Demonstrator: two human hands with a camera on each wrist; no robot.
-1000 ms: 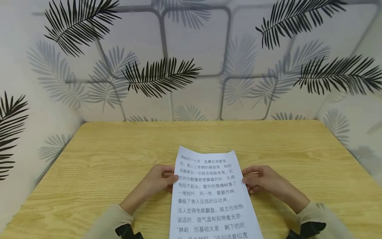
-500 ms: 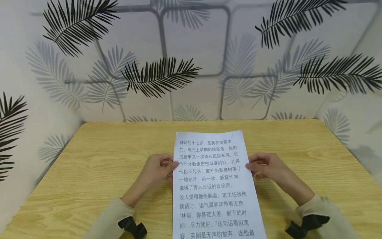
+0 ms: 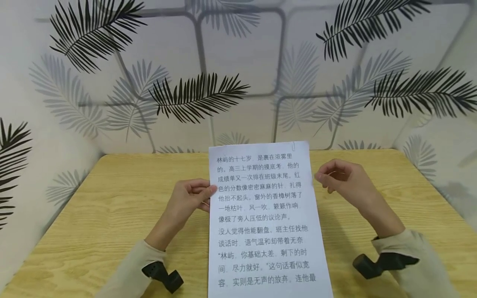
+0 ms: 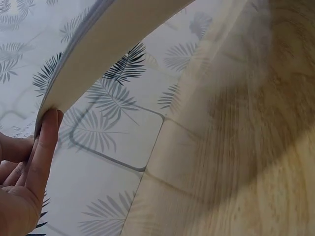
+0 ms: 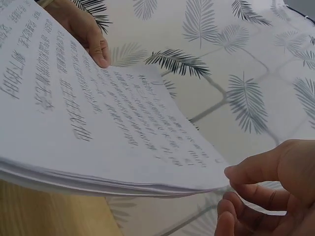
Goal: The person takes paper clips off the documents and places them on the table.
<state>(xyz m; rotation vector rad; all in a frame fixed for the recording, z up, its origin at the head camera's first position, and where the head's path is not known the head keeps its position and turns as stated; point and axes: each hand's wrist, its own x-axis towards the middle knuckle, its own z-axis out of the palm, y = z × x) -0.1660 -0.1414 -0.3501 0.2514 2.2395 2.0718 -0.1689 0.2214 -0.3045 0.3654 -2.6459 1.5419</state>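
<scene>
A thick stack of printed sheets [image 3: 264, 223] has a paper clip [image 3: 293, 146] over its top edge near the right corner, with a fainter clip-like mark near the left corner. The left hand [image 3: 183, 203] pinches the stack's left edge, thumb on the printed face and fingers behind. The right hand [image 3: 352, 182] curves its fingers narrowly at the right edge; the head view seems to show a slight gap there, while in the right wrist view the thumb tip meets the corner, so I cannot tell whether it grips. Compared with half a second ago, both hands and the stack sit higher in the head view, and the right thumb no longer overlaps the page. A second ago the top edge sagged between raised corners; now it runs nearly straight and crosses the far edge of the wooden table [image 3: 112, 198], in front of the leaf-patterned wall [image 3: 242, 54]. The stack's lower end runs out of the picture at the bottom. From the left wrist, the stack bows upward, its underside raised off the table. Wood extends on both sides, beyond each hand, to the table's side edges.
</scene>
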